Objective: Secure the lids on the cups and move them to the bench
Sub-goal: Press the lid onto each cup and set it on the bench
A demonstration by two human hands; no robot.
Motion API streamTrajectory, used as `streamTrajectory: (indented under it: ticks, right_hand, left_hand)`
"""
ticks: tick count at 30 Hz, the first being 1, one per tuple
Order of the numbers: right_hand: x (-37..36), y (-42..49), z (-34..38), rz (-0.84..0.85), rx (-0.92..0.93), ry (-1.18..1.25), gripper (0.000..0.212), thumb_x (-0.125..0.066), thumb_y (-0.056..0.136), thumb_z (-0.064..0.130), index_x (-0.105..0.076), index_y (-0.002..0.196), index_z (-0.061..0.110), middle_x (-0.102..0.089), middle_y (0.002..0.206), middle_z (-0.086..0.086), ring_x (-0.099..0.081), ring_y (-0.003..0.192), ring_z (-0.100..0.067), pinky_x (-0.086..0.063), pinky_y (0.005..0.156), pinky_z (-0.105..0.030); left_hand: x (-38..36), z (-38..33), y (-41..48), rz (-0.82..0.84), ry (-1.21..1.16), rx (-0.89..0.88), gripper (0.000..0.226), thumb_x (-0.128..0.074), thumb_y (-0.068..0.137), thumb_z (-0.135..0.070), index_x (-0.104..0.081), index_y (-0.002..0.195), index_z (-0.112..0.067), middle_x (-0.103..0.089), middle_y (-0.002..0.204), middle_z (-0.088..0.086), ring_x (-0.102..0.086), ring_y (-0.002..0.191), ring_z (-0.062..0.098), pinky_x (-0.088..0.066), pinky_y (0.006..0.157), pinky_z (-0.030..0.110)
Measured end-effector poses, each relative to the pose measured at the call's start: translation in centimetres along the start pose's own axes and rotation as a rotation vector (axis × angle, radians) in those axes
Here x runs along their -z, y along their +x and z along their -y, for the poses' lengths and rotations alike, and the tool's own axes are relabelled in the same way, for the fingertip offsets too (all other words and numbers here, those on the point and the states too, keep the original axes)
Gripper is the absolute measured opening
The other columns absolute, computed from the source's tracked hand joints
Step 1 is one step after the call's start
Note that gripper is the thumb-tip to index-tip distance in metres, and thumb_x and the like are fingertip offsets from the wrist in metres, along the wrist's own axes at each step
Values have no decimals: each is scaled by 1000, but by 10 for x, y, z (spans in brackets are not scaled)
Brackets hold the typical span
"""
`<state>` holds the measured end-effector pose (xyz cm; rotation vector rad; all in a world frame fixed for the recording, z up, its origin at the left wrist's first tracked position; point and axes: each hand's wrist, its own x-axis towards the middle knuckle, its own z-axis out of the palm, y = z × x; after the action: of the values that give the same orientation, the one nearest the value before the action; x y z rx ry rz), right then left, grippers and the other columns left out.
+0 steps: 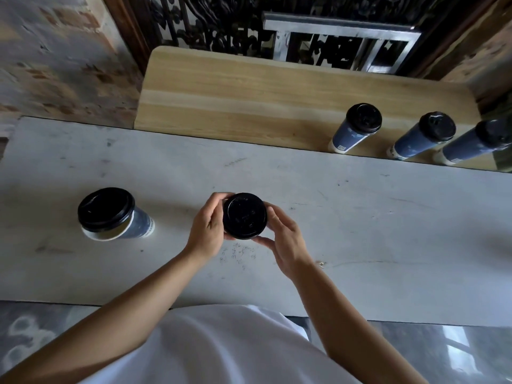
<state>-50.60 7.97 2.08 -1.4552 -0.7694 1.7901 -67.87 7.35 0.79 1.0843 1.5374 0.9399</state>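
Note:
A cup with a black lid [244,216] stands on the white table [360,231] right below me, so only its lid shows. My left hand [207,229] grips the lid's left edge and my right hand [285,242] grips its right and near edge. Another blue cup with a black lid [110,214] stands on the table to the left, untouched. On the wooden bench [249,98] beyond the table stand three lidded blue cups: one [356,128], a second [425,135] and a third [476,142] at the right edge.
The bench lies lower than the table, along its far edge, with bare wood on its left part. A brick wall [63,56] stands at the left and a dark metal grille [277,26] behind the bench. My white shirt fills the bottom of the view.

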Motion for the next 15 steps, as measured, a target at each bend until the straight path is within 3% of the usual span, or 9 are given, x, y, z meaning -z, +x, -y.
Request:
streamTrajectory:
  ticks: [2, 5, 7, 9, 12, 13, 15]
  right_hand:
    - [-3, -1, -5, -13, 13, -13, 32, -43, 107, 29, -67, 126, 20, -70, 122, -2, -61, 122, -14, -58, 93, -46]
    - [-7, -1, -6, -29, 65, -83, 34, -40, 107, 32, -64, 128, 20, -69, 123, -3, -61, 121, -15, -58, 91, -48]
    - [-7, 5, 3, -15, 4, -97, 36, -38, 107, 40, -65, 127, 25, -67, 125, 1, -59, 123, -15, -58, 90, -51]
    - [0, 16, 17, 19, -113, -62, 37, -39, 105, 46, -66, 123, 28, -67, 126, 3, -57, 126, -19, -57, 92, -54]
    - [18, 27, 31, 176, -174, -6, 48, -50, 96, 55, -56, 137, 32, -58, 141, 6, -50, 134, -19, -49, 103, -54]
    - [24, 28, 32, 249, -166, -28, 51, -55, 94, 49, -50, 142, 33, -54, 144, 8, -50, 134, -16, -47, 105, -53]
    - [32, 31, 27, 342, -142, -173, 68, -72, 88, 23, -40, 147, 34, -52, 145, 5, -53, 129, -17, -48, 103, -51]
  left_hand:
    - [-1, 1, -4, -46, 91, -63, 34, -30, 108, -14, -60, 121, -23, -67, 111, -13, -63, 106, 2, -63, 73, 30]
    - [0, 2, -9, -63, 203, -223, 41, -32, 105, -1, -58, 131, -19, -65, 120, -10, -61, 112, 0, -48, 89, 9]
    - [-3, 2, -3, -48, 173, -216, 42, -31, 106, -4, -58, 132, -22, -64, 122, -9, -61, 112, 0, -52, 83, 10]
    - [-11, -5, 7, -63, 107, -120, 37, -31, 106, -15, -59, 124, -31, -64, 113, -24, -61, 108, -5, -58, 78, 20]
    - [-20, -11, 30, -171, 10, 37, 28, -37, 98, -38, -64, 103, -35, -68, 100, -24, -67, 102, 9, -59, 82, 45]
    - [-23, -12, 37, -213, -42, 96, 31, -37, 94, -43, -65, 101, -32, -70, 97, -17, -69, 99, 17, -60, 76, 49]
    - [-34, -17, 45, -294, -175, 231, 35, -37, 91, -44, -65, 98, -23, -72, 97, 0, -72, 88, 25, -60, 59, 40]
